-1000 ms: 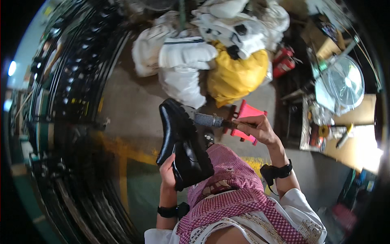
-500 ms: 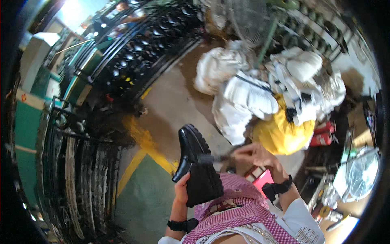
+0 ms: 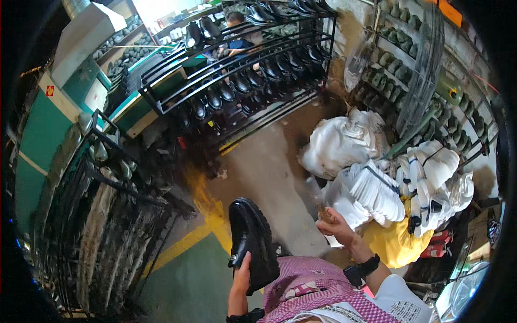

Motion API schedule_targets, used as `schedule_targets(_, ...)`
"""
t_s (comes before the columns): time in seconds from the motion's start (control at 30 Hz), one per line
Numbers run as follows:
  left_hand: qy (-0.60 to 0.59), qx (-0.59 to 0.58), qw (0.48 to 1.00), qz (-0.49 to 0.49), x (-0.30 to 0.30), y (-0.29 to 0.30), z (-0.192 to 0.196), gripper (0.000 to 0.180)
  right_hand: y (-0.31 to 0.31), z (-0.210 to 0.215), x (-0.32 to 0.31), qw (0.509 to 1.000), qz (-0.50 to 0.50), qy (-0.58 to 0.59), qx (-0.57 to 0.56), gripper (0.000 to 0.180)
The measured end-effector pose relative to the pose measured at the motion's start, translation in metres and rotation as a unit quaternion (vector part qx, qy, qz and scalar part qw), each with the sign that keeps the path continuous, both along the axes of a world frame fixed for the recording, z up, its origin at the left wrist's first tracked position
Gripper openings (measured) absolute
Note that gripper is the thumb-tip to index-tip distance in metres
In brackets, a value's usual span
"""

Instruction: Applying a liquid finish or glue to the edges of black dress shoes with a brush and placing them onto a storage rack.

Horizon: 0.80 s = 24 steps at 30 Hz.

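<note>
My left hand (image 3: 242, 273) grips a shiny black shoe (image 3: 243, 237) by its heel end. The shoe's toe points away from me, and its thick lugged sole faces right. To the right, apart from the shoe, my right hand (image 3: 340, 226) is closed round a slim tool (image 3: 324, 214). Brownish near the fingers, the tool has a pale far end smeared by motion, so its exact kind cannot be made out. Dark bands sit on both my wrists.
Black racks (image 3: 237, 91) with rows of black shoes stand ahead. White sacks (image 3: 344, 142) and a yellow sack (image 3: 398, 242) lie at right, near red fire extinguishers (image 3: 435, 250). Another rack (image 3: 113, 183) stands left. Beyond the shoe racks is another person (image 3: 237, 43).
My right hand with the tool has drawn away from the sole and lifted slightly. The shoe now stands more upright in my left hand. The view has tipped up, showing more of the racks.
</note>
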<state>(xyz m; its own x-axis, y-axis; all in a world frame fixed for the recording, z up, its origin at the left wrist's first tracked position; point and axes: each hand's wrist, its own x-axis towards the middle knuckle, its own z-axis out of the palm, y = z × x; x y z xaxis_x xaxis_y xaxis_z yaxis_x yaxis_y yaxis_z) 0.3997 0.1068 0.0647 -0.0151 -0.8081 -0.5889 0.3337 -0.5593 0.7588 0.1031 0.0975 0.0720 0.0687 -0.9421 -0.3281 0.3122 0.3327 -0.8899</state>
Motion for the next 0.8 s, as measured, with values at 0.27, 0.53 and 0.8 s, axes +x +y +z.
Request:
schedule_targets(0.27, -0.252, -0.124, 0.932, -0.229, 0.033, -0.104, 0.018, 0.05, -0.096, 0.017, 0.032, 0.988, -0.087, 0.084, 0.101, 0.037)
schedule_targets(0.53, -0.301, -0.308, 0.8, -0.417, 0.016, -0.179, 0.021, 0.04, -0.18, -0.011, 0.014, 0.984, -0.034, 0.15, 0.094, 0.044)
schedule_targets(0.8, -0.307, -0.307, 0.712, -0.553, -0.04, -0.288, 0.05, 0.043, -0.262, -0.006, -0.044, 0.982, 0.098, 0.091, 0.136, 0.039)
